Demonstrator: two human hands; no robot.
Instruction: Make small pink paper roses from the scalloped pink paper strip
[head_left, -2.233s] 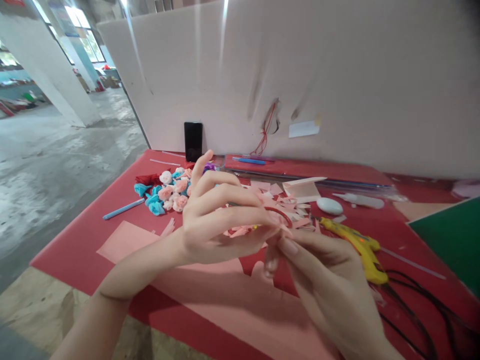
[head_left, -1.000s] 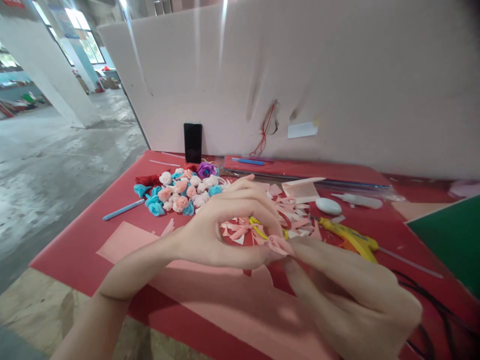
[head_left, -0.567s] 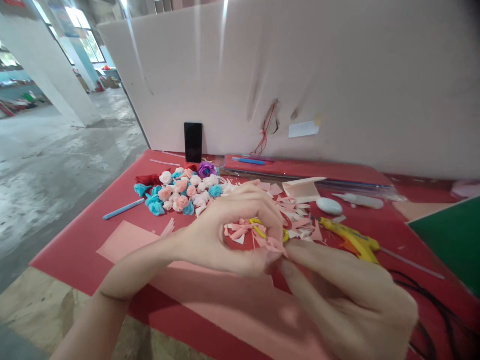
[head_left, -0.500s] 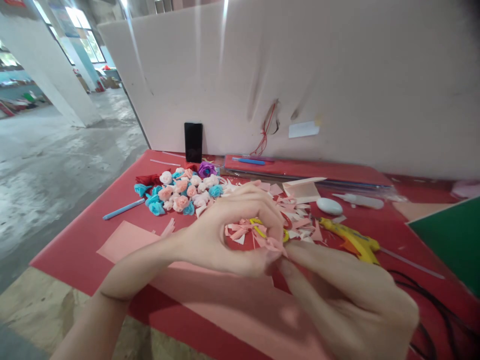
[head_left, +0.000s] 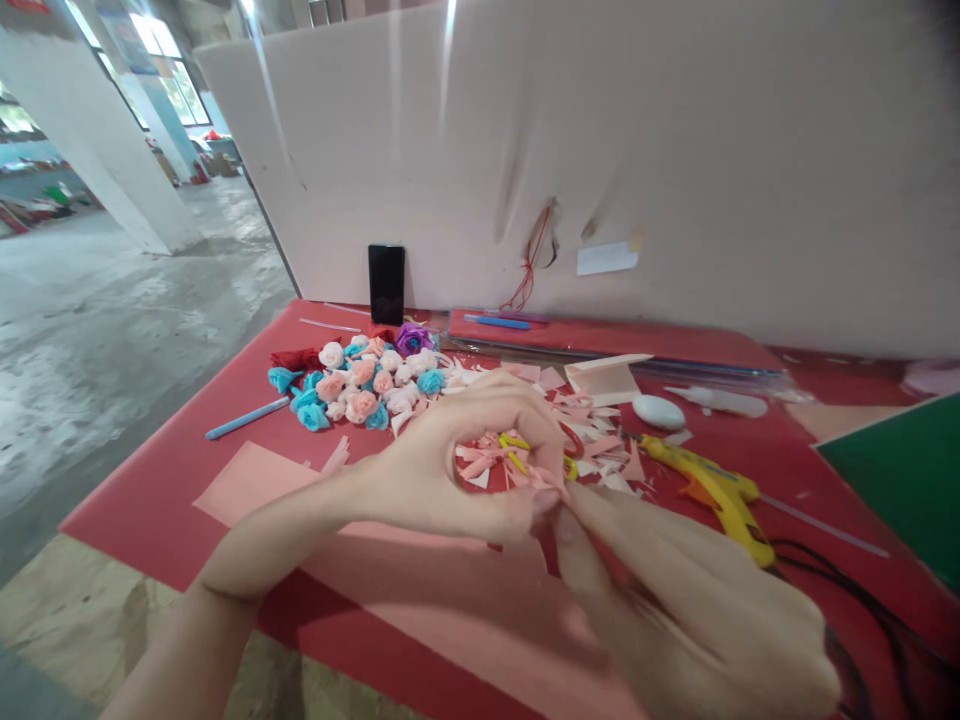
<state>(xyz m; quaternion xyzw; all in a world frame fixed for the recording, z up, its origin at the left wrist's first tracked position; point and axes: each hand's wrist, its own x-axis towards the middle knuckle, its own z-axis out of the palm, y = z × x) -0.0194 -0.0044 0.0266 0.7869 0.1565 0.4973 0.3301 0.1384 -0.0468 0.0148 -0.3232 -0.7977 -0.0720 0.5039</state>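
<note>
Both hands meet in front of and to the left of the glue gun [head_left: 712, 490], the landmark for all positions. The left hand [head_left: 420, 485] is curved into a ring, its grip pinching a small pink paper piece [head_left: 546, 481] between thumb and fingers. The right hand [head_left: 697, 600], nearer the viewer than the landmark, has its thumb and forefinger closed on the lower end of the same piece; this grip largely hides that end.

Left of the glue gun, beyond the left hand, lies a cluster of paper roses [head_left: 361, 385] in white, pink, blue, red and purple. Farther left is a light-blue pen [head_left: 247, 418]; near it, closer to the viewer, is a pink square sheet [head_left: 244, 485]. A long pink sheet [head_left: 450, 600] extends beneath the hands, to the gun's near left. Paper scraps [head_left: 596, 440] and yellow loops [head_left: 514, 452], partly covered, lie just left of it.

Behind the gun are a white oval object [head_left: 658, 412] and a nozzle bottle [head_left: 724, 402]; to its far left, a phone [head_left: 387, 285] stands upright. All rest on the red counter [head_left: 161, 490].
</note>
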